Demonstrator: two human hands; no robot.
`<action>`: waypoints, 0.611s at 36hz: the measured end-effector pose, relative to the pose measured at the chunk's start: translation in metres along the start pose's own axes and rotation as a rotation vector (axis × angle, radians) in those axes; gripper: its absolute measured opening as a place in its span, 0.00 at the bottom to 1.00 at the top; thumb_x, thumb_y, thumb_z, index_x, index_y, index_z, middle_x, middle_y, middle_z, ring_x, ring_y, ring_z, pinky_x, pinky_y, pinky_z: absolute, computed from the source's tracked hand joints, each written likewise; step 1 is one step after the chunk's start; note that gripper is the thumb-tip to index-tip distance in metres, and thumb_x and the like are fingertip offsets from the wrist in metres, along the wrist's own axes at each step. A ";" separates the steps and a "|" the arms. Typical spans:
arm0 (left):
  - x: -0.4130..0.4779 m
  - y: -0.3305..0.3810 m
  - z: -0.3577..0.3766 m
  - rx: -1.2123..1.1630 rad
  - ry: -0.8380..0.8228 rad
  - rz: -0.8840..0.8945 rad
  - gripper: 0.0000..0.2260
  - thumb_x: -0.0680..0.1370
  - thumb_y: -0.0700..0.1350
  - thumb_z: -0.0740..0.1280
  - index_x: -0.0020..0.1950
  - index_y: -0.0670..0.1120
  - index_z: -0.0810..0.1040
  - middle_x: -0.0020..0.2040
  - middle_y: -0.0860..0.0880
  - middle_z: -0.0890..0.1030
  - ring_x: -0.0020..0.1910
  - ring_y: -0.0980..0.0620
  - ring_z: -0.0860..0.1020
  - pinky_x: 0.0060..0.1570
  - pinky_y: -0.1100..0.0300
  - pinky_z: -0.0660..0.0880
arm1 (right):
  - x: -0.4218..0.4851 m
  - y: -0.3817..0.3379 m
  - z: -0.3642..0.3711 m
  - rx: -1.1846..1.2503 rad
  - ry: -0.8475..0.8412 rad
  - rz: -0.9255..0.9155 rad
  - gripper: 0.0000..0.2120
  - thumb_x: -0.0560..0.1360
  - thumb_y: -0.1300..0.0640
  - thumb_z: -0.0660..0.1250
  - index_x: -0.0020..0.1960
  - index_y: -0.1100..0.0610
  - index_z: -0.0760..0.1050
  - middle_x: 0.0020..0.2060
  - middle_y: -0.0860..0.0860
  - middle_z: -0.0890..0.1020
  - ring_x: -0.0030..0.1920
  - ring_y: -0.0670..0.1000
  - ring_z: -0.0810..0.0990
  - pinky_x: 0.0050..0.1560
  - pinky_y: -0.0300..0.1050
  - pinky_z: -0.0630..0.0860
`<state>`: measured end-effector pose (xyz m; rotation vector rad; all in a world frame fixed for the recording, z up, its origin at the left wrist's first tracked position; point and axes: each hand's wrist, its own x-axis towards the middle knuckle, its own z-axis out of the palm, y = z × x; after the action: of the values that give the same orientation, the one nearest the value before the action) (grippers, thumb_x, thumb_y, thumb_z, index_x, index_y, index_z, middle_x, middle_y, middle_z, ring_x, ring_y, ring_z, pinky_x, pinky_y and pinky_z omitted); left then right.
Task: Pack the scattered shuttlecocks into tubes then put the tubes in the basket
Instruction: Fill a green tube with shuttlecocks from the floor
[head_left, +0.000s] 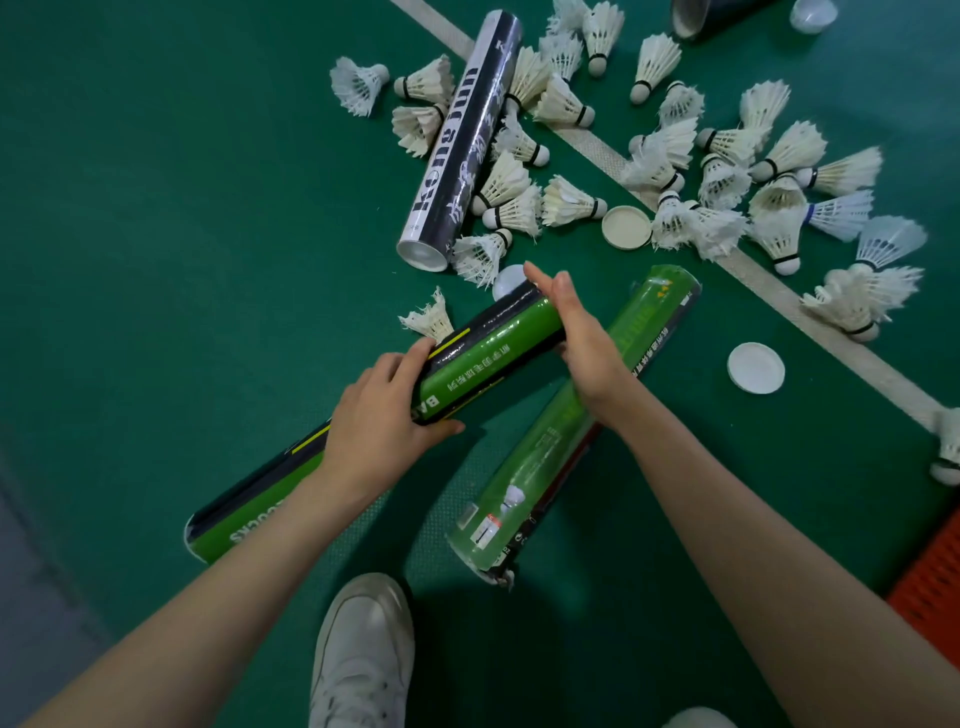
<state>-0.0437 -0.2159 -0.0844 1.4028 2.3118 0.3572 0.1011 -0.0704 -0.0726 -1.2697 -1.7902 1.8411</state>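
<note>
Shoe: white sneaker (363, 654), nearest, on the green floor.
Left hand (379, 410): wrapped round green-and-black tube (483, 358), mid-length.
Right hand (576, 332): fingers straight, palm flat on that tube's far end; contents hidden.
Second green tube (545, 441): on floor under right wrist.
Black tube (462, 140): mouth open, silver lining showing.
Shuttlecocks (779, 150): loose around the black tube and across the white line.
Orange basket (930, 587): right edge.

Both bare forearms reached forward and down. The left hand (379, 415) gripped a green tube (488, 358) around its middle, thumb on the near side; the right hand (579, 338) pressed straight fingers against its far end.
</note>
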 end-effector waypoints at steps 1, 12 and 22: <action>0.003 -0.001 -0.001 0.000 0.005 -0.010 0.39 0.69 0.60 0.73 0.74 0.53 0.60 0.62 0.49 0.72 0.59 0.46 0.73 0.54 0.51 0.71 | 0.005 0.001 0.001 0.010 0.027 -0.006 0.26 0.81 0.40 0.41 0.75 0.45 0.61 0.74 0.44 0.63 0.69 0.39 0.58 0.74 0.50 0.51; 0.027 -0.043 -0.009 -0.089 0.029 -0.261 0.39 0.68 0.59 0.74 0.73 0.54 0.59 0.61 0.48 0.73 0.58 0.45 0.74 0.51 0.49 0.74 | 0.078 0.013 0.009 -0.685 -0.020 -0.034 0.19 0.81 0.59 0.56 0.71 0.50 0.68 0.74 0.56 0.59 0.75 0.57 0.52 0.73 0.50 0.52; 0.029 -0.058 -0.008 -0.122 -0.024 -0.315 0.40 0.68 0.60 0.74 0.74 0.54 0.58 0.62 0.48 0.73 0.58 0.46 0.74 0.54 0.48 0.75 | 0.114 0.011 0.028 -0.935 -0.101 0.049 0.35 0.78 0.66 0.57 0.78 0.55 0.44 0.78 0.54 0.45 0.77 0.58 0.43 0.76 0.58 0.48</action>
<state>-0.1052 -0.2168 -0.1078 0.9608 2.3966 0.3753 0.0188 -0.0093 -0.1311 -1.4886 -2.8434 1.0654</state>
